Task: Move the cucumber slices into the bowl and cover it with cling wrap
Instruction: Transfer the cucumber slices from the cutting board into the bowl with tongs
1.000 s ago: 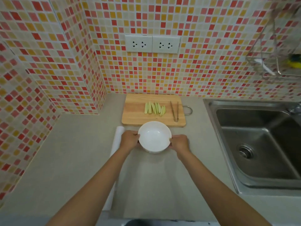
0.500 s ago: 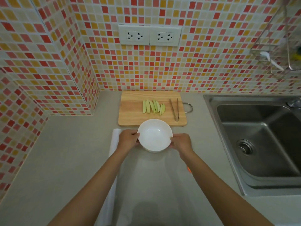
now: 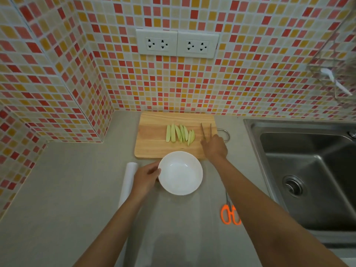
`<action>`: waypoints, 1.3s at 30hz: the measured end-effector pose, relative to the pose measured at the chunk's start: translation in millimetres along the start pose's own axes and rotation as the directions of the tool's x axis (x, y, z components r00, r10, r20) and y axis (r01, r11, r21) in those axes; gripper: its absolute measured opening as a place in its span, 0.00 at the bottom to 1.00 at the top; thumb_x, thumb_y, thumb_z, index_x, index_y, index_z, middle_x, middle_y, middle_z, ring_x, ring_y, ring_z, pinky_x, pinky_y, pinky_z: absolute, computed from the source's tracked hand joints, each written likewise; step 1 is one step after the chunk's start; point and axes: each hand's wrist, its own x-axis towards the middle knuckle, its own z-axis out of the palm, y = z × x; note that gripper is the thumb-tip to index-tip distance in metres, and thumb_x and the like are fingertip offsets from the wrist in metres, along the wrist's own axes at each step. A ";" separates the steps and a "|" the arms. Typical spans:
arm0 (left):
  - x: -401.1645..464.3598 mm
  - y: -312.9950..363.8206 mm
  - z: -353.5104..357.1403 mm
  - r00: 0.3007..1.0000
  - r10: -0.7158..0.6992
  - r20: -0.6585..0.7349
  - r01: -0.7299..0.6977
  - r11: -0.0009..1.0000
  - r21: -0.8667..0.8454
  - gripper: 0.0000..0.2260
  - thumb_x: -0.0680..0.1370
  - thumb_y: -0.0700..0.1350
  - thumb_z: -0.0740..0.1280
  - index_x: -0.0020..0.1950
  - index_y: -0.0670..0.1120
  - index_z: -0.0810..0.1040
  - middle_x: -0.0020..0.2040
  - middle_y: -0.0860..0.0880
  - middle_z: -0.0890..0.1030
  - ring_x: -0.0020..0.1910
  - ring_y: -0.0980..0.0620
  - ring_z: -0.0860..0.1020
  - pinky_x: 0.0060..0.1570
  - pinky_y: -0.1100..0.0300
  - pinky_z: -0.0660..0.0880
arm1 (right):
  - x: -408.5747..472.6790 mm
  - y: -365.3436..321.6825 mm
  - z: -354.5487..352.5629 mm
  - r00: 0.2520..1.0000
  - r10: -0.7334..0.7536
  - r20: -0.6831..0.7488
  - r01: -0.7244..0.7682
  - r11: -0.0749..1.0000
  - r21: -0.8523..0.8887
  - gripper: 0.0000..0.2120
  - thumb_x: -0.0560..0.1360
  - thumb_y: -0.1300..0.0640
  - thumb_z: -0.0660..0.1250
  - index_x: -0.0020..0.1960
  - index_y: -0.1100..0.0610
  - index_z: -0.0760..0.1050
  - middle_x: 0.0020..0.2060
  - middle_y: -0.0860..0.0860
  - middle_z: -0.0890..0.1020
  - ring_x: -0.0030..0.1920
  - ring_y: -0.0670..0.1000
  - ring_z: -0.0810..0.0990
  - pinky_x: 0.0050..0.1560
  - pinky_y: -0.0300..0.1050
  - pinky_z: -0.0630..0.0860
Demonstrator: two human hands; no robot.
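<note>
Several pale green cucumber slices lie in a row on the wooden cutting board. Metal tongs lie on the board to their right. My right hand rests over the tongs' near end, which it hides; I cannot see whether it grips them. An empty white bowl stands on the counter just in front of the board. My left hand holds its left rim. The cling wrap roll lies left of that hand, with a clear sheet drawn out under the bowl.
Orange-handled scissors lie on the counter right of the sheet, beside my right forearm. A steel sink takes up the right side. Tiled walls close the back and left, with sockets above the board.
My right hand has left the bowl's right rim and moved up to the tongs on the board. The left hand stays on the bowl. The scissors have come into view.
</note>
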 end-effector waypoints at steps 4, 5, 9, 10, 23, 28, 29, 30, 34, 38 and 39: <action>1.3 -1.4 -0.4 1.000 -0.005 0.001 0.005 1.000 -0.021 0.15 0.78 0.36 0.63 0.62 0.46 0.80 0.57 0.47 0.83 0.58 0.47 0.80 0.62 0.46 0.75 | 8.5 -9.5 8.1 1.000 0.012 0.009 -0.011 0.996 -0.084 0.12 0.77 0.60 0.61 0.59 0.63 0.74 0.59 0.59 0.77 0.56 0.58 0.79 0.50 0.49 0.76; 1.5 -1.3 -0.2 1.000 -0.010 0.002 0.010 1.000 -0.020 0.15 0.78 0.36 0.63 0.63 0.45 0.80 0.57 0.46 0.83 0.58 0.46 0.80 0.62 0.46 0.75 | 9.3 -10.2 9.3 1.000 0.018 0.008 -0.017 0.997 -0.078 0.12 0.76 0.63 0.61 0.58 0.63 0.76 0.57 0.59 0.79 0.55 0.58 0.80 0.49 0.48 0.76; 2.6 -0.6 0.2 1.000 -0.019 0.002 0.019 1.000 -0.004 0.15 0.79 0.36 0.63 0.64 0.44 0.79 0.58 0.45 0.82 0.58 0.46 0.80 0.62 0.45 0.75 | 6.1 -11.2 6.7 0.999 0.020 0.030 -0.021 0.999 0.045 0.08 0.72 0.59 0.67 0.49 0.62 0.78 0.49 0.58 0.83 0.49 0.58 0.81 0.38 0.44 0.71; 2.7 -0.3 0.3 1.000 -0.021 0.002 0.021 1.000 -0.001 0.15 0.79 0.36 0.63 0.64 0.44 0.79 0.58 0.45 0.82 0.59 0.45 0.79 0.62 0.45 0.75 | 5.3 -11.5 5.3 0.999 0.021 0.047 -0.025 0.996 0.081 0.08 0.71 0.58 0.68 0.47 0.62 0.78 0.48 0.58 0.83 0.48 0.58 0.81 0.37 0.43 0.69; -3.7 7.7 0.7 0.999 -0.033 0.009 0.033 0.999 -0.017 0.15 0.78 0.34 0.61 0.61 0.44 0.80 0.56 0.44 0.83 0.57 0.44 0.80 0.60 0.45 0.76 | -31.8 -7.6 0.5 0.993 -0.084 0.077 0.086 0.996 -0.015 0.16 0.80 0.52 0.56 0.55 0.63 0.76 0.53 0.58 0.81 0.53 0.60 0.79 0.42 0.44 0.68; -4.5 9.0 1.1 0.999 -0.038 0.012 0.038 0.999 -0.018 0.16 0.78 0.34 0.61 0.62 0.44 0.79 0.58 0.44 0.82 0.58 0.44 0.79 0.61 0.45 0.75 | -40.3 -18.0 -1.3 0.990 -0.089 0.109 0.096 0.993 -0.065 0.06 0.75 0.59 0.59 0.41 0.58 0.71 0.40 0.53 0.77 0.39 0.55 0.74 0.33 0.41 0.65; -4.7 9.1 1.2 0.999 -0.038 0.013 0.038 0.999 -0.018 0.16 0.78 0.34 0.61 0.63 0.44 0.79 0.58 0.44 0.82 0.59 0.44 0.79 0.61 0.45 0.75 | -40.4 -19.9 -2.4 0.991 -0.078 0.108 0.085 0.995 -0.057 0.07 0.75 0.60 0.60 0.38 0.58 0.70 0.37 0.51 0.75 0.37 0.54 0.72 0.30 0.41 0.63; -4.8 9.2 1.2 0.999 -0.038 0.012 0.038 0.999 -0.019 0.16 0.78 0.34 0.61 0.63 0.43 0.79 0.58 0.44 0.82 0.59 0.44 0.79 0.62 0.45 0.75 | -40.2 -21.1 -3.2 0.993 -0.065 0.103 0.070 0.997 -0.042 0.08 0.74 0.60 0.60 0.36 0.58 0.68 0.35 0.50 0.73 0.36 0.53 0.72 0.28 0.40 0.61; -4.9 10.1 1.2 0.999 -0.042 0.012 0.042 0.999 -0.023 0.15 0.78 0.34 0.61 0.62 0.43 0.79 0.58 0.44 0.82 0.58 0.44 0.79 0.61 0.46 0.75 | -38.9 -22.6 -4.9 0.996 -0.016 0.083 0.013 0.999 0.037 0.12 0.73 0.60 0.60 0.32 0.55 0.65 0.35 0.51 0.74 0.38 0.54 0.73 0.32 0.41 0.64; -4.3 9.9 1.6 0.999 -0.048 0.002 0.048 0.998 -0.036 0.15 0.78 0.33 0.61 0.62 0.42 0.79 0.58 0.44 0.82 0.57 0.44 0.79 0.60 0.48 0.76 | -41.9 -23.4 -5.2 0.995 -0.051 0.090 0.056 0.997 -0.050 0.05 0.73 0.63 0.60 0.39 0.59 0.70 0.41 0.55 0.79 0.41 0.56 0.76 0.36 0.43 0.66; -4.1 9.9 1.7 0.999 -0.048 0.002 0.048 0.998 -0.035 0.15 0.78 0.33 0.61 0.62 0.42 0.79 0.57 0.44 0.82 0.57 0.44 0.79 0.60 0.48 0.76 | -42.0 -23.8 -4.6 0.994 -0.063 0.095 0.069 0.995 -0.065 0.04 0.73 0.64 0.60 0.42 0.60 0.73 0.44 0.56 0.80 0.43 0.57 0.78 0.37 0.44 0.67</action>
